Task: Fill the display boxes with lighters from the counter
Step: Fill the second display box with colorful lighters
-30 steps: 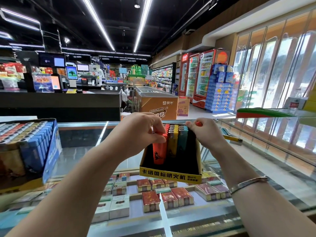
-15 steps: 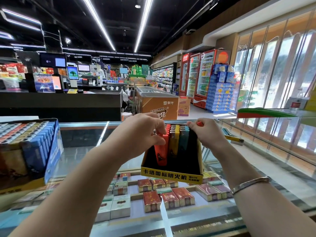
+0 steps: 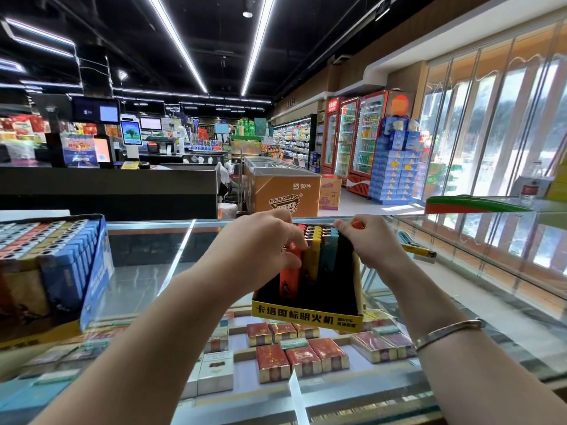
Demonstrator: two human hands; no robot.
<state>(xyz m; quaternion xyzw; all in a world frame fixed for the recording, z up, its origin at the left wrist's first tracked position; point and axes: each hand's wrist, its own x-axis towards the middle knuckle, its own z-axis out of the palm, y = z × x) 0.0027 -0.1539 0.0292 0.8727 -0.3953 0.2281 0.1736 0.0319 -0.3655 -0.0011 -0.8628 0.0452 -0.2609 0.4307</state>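
Both hands (image 3: 260, 243) (image 3: 372, 240) hide the display box's (image 3: 306, 314) far lighters (image 3: 322, 240).

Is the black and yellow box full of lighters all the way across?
No, the black and yellow box holds only a few rows of lighters, with empty black space on both sides of them.

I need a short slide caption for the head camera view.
Left hand slots an orange lighter into the display box; right hand holds another.

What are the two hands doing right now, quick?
Left hand: pinching the orange lighter in the black and yellow display box.
Right hand: fingers curled round a red-topped lighter at the box's back edge.
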